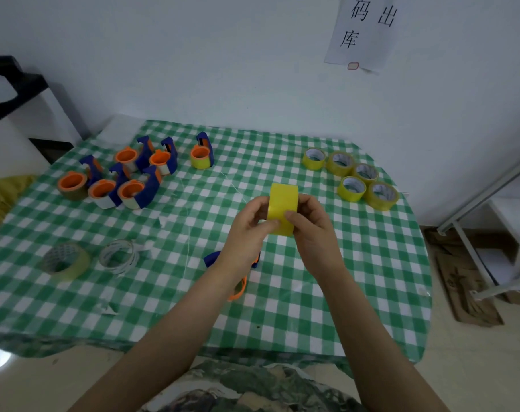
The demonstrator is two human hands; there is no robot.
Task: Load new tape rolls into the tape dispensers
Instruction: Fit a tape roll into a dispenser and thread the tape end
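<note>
Patterned clothing [253, 388] is seen at 6 o'clock, and two bare forearms are stretched from it over the bench [282, 316], which is covered with a green-and-white checked cloth. A yellow tape roll [282, 209] is held on edge above the middle of the bench. It is gripped on one side by the left hand [247, 230] and on the other by the right hand [313, 230], with both thumbs pressed on its outer face. A blue-and-orange dispenser [238, 288] is laid on the cloth under the left forearm and is largely hidden by it. At 2 o'clock five spare yellow rolls [354, 188] are grouped close together. At 11 o'clock one loaded dispenser [201, 156] with yellow tape is stood apart from a cluster of dispensers [134, 188] at 10 o'clock. At 9 o'clock a pale tape roll [65, 260] is laid beside a nearly bare core [117, 257]. A paper sign [363, 31] is fixed to the wall at 1 o'clock.
</note>
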